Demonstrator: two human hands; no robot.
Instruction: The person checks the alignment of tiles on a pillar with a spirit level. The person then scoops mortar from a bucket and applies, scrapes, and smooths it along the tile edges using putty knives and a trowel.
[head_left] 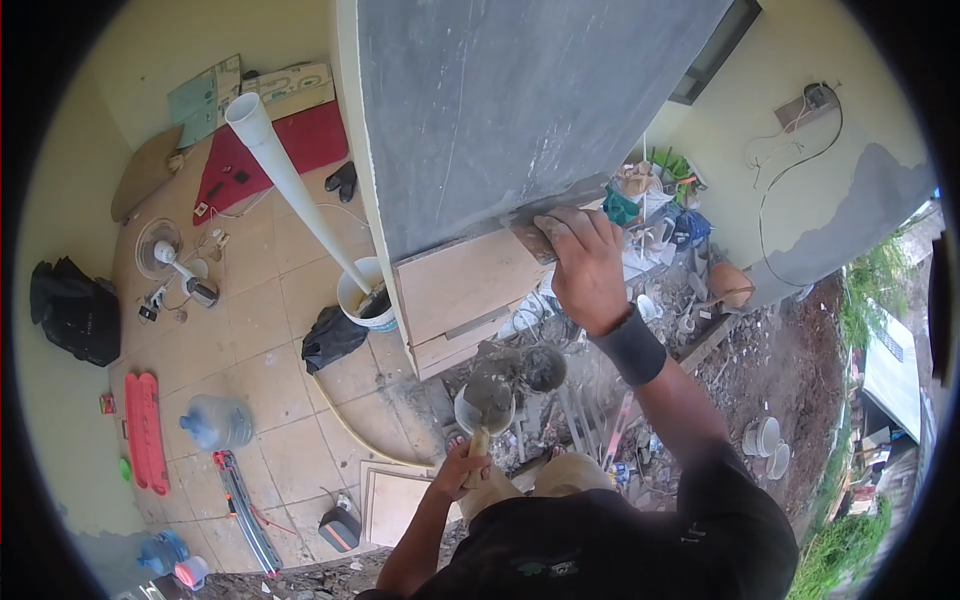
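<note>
My left hand (pixel 462 470) is wrapped round the wooden handle of a trowel (pixel 490 392), its blade covered in wet grey mortar. The trowel lies above a white bucket (pixel 468 412), whose rim shows around the mortar. Beside it is a round dark container (pixel 543 368) smeared with cement. With bent fingers, my right hand (pixel 585 265) presses a flat, mortar-stained plate (pixel 532 234) to the lower edge of the grey plastered wall (pixel 500 120). Its exact kind is partly hidden by my fingers. Below that edge is a light brown board (pixel 465 285).
A white pipe (pixel 300 190) leans in a bucket (pixel 372 318) left of the wall. On the tiles stand a fan (pixel 160 248), a water jug (pixel 218 422) and a red case (pixel 147 433). Rubble (pixel 720 370) and bagged rubbish (pixel 685 225) lie at right.
</note>
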